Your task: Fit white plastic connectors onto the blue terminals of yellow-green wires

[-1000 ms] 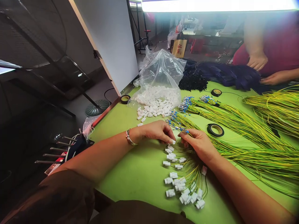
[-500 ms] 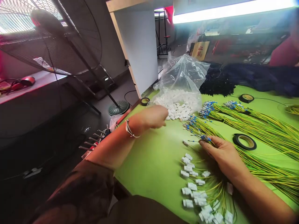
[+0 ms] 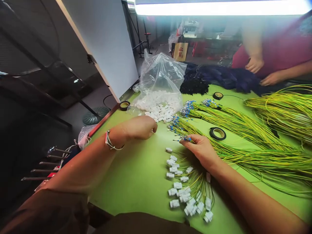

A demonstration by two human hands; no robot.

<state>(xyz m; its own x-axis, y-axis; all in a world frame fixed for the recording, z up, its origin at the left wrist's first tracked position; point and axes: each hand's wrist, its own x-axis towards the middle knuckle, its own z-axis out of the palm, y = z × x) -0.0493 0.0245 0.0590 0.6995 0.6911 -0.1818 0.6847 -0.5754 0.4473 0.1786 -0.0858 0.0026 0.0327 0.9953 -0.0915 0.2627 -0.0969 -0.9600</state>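
Observation:
My left hand (image 3: 141, 127) hovers over the green table (image 3: 136, 175), fingers curled shut, just in front of the loose white connectors (image 3: 159, 114) that spill from a clear plastic bag (image 3: 161, 76). What its fingers hold is hidden. My right hand (image 3: 201, 148) pinches the blue-tipped ends of yellow-green wires (image 3: 186, 138) from the nearest bundle (image 3: 243, 156). Below it lie wires with white connectors fitted (image 3: 187, 191), fanned out on the table.
Two more yellow-green wire bundles (image 3: 231, 118) and a big coil (image 3: 285, 110) lie to the right. Black tape rolls (image 3: 217, 133) sit among them. Dark wires (image 3: 219, 79) are piled at the back, where another person's hands (image 3: 254, 64) work. A fan stands left of the table.
My left hand reached out to the pile of white connectors and has come partway back, closed. My right hand stayed on the wire ends. The view swung left and returned.

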